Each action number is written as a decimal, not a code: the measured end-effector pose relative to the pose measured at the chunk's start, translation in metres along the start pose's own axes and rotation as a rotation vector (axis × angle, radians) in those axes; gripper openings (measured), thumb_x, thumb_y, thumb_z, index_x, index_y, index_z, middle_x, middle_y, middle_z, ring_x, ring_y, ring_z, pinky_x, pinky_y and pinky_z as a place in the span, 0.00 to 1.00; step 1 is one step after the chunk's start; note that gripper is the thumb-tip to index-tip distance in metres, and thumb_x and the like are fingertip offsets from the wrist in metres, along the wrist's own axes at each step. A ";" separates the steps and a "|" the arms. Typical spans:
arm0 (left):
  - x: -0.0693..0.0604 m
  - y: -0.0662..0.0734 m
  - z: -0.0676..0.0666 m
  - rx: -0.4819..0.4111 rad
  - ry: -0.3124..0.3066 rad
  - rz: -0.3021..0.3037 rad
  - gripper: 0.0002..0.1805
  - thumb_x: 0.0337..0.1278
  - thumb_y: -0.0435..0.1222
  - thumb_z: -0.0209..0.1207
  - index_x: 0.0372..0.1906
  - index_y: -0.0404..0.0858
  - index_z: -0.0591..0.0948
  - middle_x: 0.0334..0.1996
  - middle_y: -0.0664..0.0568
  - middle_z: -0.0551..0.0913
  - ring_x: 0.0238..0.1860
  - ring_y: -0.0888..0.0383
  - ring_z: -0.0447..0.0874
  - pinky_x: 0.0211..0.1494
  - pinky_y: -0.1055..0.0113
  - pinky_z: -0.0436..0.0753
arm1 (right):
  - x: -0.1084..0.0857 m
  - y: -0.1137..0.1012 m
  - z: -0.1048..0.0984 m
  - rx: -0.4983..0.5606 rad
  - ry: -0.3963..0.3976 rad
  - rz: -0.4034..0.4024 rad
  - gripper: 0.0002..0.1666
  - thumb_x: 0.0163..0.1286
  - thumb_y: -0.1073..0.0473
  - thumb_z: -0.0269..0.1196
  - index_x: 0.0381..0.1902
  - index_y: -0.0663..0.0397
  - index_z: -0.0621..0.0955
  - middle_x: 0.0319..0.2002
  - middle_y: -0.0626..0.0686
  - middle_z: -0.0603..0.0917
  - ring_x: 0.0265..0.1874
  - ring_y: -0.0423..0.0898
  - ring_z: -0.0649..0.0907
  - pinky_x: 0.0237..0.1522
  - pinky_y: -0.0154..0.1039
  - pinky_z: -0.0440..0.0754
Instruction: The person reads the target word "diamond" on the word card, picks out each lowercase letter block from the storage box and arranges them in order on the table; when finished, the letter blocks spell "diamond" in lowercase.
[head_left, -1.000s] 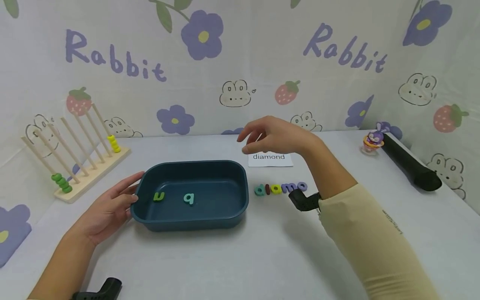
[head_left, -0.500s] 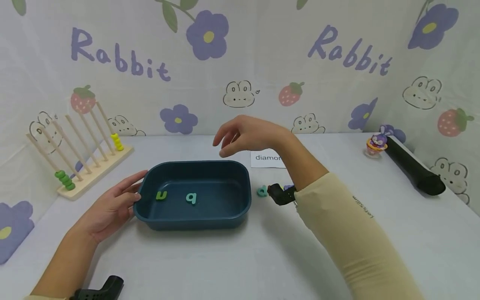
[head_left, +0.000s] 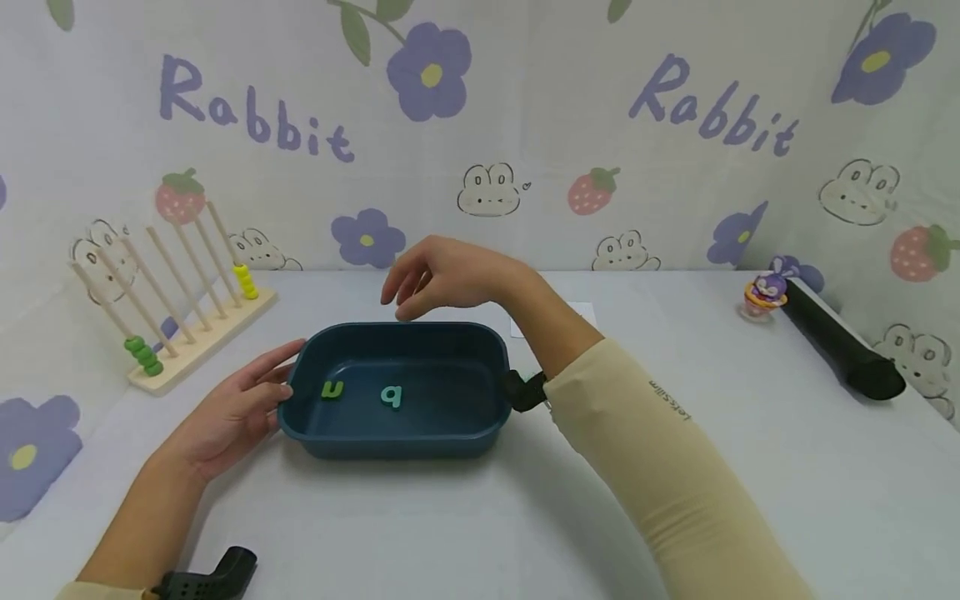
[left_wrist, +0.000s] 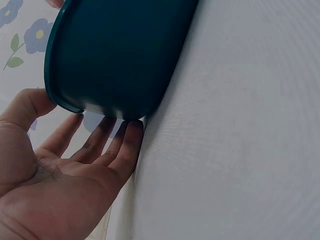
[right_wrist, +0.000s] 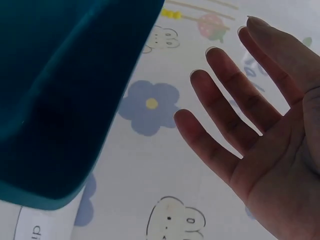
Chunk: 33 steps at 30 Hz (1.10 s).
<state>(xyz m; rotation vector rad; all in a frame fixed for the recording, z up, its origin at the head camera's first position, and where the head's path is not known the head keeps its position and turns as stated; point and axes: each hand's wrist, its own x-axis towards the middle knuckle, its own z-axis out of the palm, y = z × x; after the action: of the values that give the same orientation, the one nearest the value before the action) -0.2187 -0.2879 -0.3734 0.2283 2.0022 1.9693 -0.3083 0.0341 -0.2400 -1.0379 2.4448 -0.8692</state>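
The dark teal bin point(head_left: 397, 448) stands on the table with a green letter point(head_left: 332, 389) and a turquoise letter point(head_left: 392, 397) lying apart on its floor. At the bin's left end my left hand point(head_left: 228, 421) touches the outer wall with extended fingers, its thumb at the rim; the left wrist view shows this hand point(left_wrist: 65, 175) against the bin point(left_wrist: 115, 60). Above the bin's far rim hovers my right hand point(head_left: 450, 273), and in the right wrist view that hand point(right_wrist: 260, 120) holds nothing, fingers spread. My right forearm hides the row of letters and part of the white card point(head_left: 583, 312).
A wooden rack point(head_left: 213, 342) with upright pegs and green and yellow beads stands at the left. Toward the right back are a small purple rabbit figure point(head_left: 768, 289) and a long black object point(head_left: 843, 342). A patterned cloth point(head_left: 525, 117) hangs behind the table.
My right hand has moved left, from over the card to above the bin's far rim, its forearm now covering the letter row. My left hand stays at the bin. The view has shifted slightly.
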 end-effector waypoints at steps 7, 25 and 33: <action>0.000 0.001 0.000 0.011 0.012 -0.010 0.36 0.78 0.35 0.50 0.84 0.49 0.53 0.82 0.40 0.50 0.63 0.64 0.76 0.60 0.71 0.81 | 0.023 -0.005 0.011 -0.062 -0.068 -0.002 0.13 0.69 0.57 0.70 0.51 0.44 0.88 0.48 0.48 0.88 0.49 0.44 0.86 0.53 0.41 0.84; -0.001 -0.001 -0.001 -0.008 0.004 -0.033 0.36 0.78 0.35 0.49 0.84 0.50 0.52 0.84 0.42 0.46 0.74 0.51 0.63 0.61 0.72 0.80 | 0.067 -0.020 0.045 -0.109 -0.224 -0.009 0.17 0.68 0.58 0.71 0.55 0.48 0.88 0.47 0.47 0.88 0.48 0.44 0.84 0.53 0.37 0.81; -0.001 0.001 -0.003 -0.006 -0.007 -0.040 0.36 0.78 0.36 0.48 0.84 0.50 0.51 0.84 0.42 0.45 0.76 0.47 0.59 0.61 0.72 0.79 | 0.072 -0.019 0.056 -0.111 -0.276 0.011 0.20 0.68 0.58 0.71 0.58 0.49 0.86 0.52 0.49 0.87 0.51 0.43 0.84 0.59 0.39 0.79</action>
<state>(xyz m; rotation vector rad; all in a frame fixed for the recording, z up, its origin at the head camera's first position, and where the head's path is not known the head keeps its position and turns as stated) -0.2189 -0.2905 -0.3718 0.1926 1.9810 1.9471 -0.3180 -0.0519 -0.2754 -1.1013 2.2824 -0.5496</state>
